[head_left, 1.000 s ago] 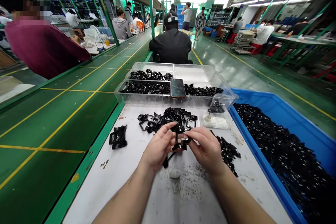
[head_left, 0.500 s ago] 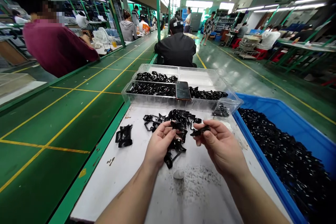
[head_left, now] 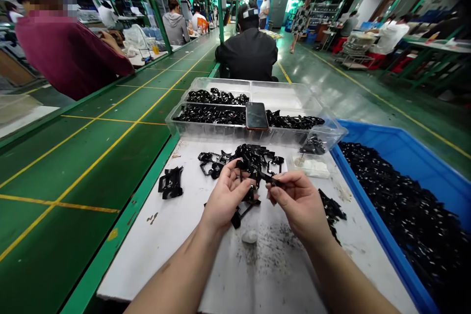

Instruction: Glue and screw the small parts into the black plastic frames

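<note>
My left hand [head_left: 226, 198] is closed on a black plastic frame [head_left: 253, 175], held over the white tabletop [head_left: 176, 250]. Between the thumb and fingers of my right hand [head_left: 300, 203] is a slim black plastic piece [head_left: 271, 179]. Its left end reaches the frame; whether the two are joined I cannot tell. Behind my hands lies a heap of glossy black parts [head_left: 253, 154], and more of them show under my left hand. A separate black part [head_left: 171, 184] lies to the left. Right of my right wrist is a pile of black pieces [head_left: 332, 210], partly hidden.
A clear divided tray [head_left: 217, 130] with black parts stands at the back, a phone [head_left: 256, 116] resting on it. On the right is a blue bin [head_left: 393, 137] full of black pieces. Along the left runs a green conveyor [head_left: 88, 157]. A person in black [head_left: 248, 51] sits ahead.
My right hand has come left, bringing the slim piece up to the frame in my left hand. The black pile beside my right wrist has come into sight.
</note>
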`<state>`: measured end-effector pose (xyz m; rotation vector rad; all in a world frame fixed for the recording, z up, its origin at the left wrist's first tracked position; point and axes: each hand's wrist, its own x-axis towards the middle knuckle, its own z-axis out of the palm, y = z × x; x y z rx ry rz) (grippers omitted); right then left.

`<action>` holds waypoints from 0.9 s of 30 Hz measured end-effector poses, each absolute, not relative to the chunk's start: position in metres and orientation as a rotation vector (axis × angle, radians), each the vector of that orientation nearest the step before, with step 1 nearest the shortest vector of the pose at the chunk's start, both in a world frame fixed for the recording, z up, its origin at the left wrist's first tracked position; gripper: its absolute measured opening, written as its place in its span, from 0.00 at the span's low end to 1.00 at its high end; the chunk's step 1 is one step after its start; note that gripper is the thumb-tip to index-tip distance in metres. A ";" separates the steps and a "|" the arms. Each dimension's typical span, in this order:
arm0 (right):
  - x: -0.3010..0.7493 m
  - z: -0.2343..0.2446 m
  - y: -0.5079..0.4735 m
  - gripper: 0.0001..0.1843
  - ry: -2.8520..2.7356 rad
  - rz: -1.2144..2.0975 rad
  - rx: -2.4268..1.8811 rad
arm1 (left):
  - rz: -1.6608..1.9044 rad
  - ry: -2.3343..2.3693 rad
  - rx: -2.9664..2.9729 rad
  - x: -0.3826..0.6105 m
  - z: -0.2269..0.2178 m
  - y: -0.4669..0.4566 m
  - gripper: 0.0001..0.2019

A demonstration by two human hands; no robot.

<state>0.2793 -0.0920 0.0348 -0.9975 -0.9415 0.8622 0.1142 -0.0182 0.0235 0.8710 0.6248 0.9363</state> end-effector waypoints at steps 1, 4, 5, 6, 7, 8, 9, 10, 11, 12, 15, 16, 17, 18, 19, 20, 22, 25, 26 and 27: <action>0.279 0.035 -0.092 0.09 -0.972 0.845 -0.993 | 0.933 0.588 0.894 0.113 0.022 -0.017 0.39; 0.278 0.035 -0.092 0.10 -1.068 0.784 -0.961 | 0.941 0.517 0.926 0.111 0.018 -0.015 0.45; 0.278 0.034 -0.092 0.10 -1.092 0.771 -0.952 | 0.950 0.513 0.928 0.111 0.018 -0.015 0.46; 0.278 0.034 -0.093 0.10 -1.111 0.762 -0.946 | 0.959 0.516 0.930 0.111 0.019 -0.015 0.46; 0.278 0.034 -0.093 0.10 -1.121 0.760 -0.943 | 0.964 0.522 0.936 0.110 0.020 -0.015 0.45; 0.278 0.033 -0.093 0.11 -1.123 0.766 -0.939 | 0.966 0.530 0.948 0.110 0.021 -0.016 0.44; 0.278 0.034 -0.093 0.11 -1.119 0.778 -0.932 | 0.967 0.540 0.965 0.110 0.023 -0.017 0.42; 0.278 0.034 -0.093 0.11 -1.112 0.794 -0.923 | 0.967 0.552 0.983 0.110 0.024 -0.018 0.39; 0.278 0.035 -0.093 0.11 -1.102 0.809 -0.913 | 0.968 0.563 0.998 0.110 0.025 -0.019 0.35; 0.278 0.035 -0.093 0.10 -1.091 0.820 -0.906 | 0.970 0.576 1.007 0.110 0.026 -0.020 0.32; 0.278 0.037 -0.093 0.09 -1.072 0.816 -0.912 | 0.971 0.625 0.990 0.110 0.026 -0.020 0.26; 0.277 0.038 -0.093 0.09 -1.067 0.809 -0.923 | 0.963 0.634 0.973 0.109 0.026 -0.020 0.27; 0.277 0.038 -0.093 0.09 -1.059 0.807 -0.939 | 0.953 0.634 0.955 0.109 0.025 -0.019 0.30; 0.277 0.039 -0.093 0.10 -1.048 0.814 -0.959 | 0.942 0.621 0.938 0.109 0.024 -0.018 0.32; 0.277 0.039 -0.093 0.11 -1.033 0.829 -0.985 | 0.936 0.601 0.924 0.108 0.023 -0.018 0.34; 0.277 0.039 -0.093 0.11 -1.018 0.847 -1.012 | 0.937 0.578 0.915 0.108 0.022 -0.017 0.36; 0.279 0.039 -0.092 0.11 -1.006 0.878 -1.058 | 0.964 0.541 0.908 0.108 0.019 -0.015 0.38; 0.282 0.036 -0.091 0.12 -1.025 0.842 -1.075 | 1.017 0.527 0.908 0.108 0.017 -0.014 0.37; 0.283 0.035 -0.091 0.12 -1.035 0.815 -1.070 | 1.026 0.529 0.912 0.108 0.018 -0.014 0.35; 0.284 0.034 -0.091 0.12 -1.043 0.788 -1.062 | 1.022 0.531 0.920 0.108 0.018 -0.015 0.34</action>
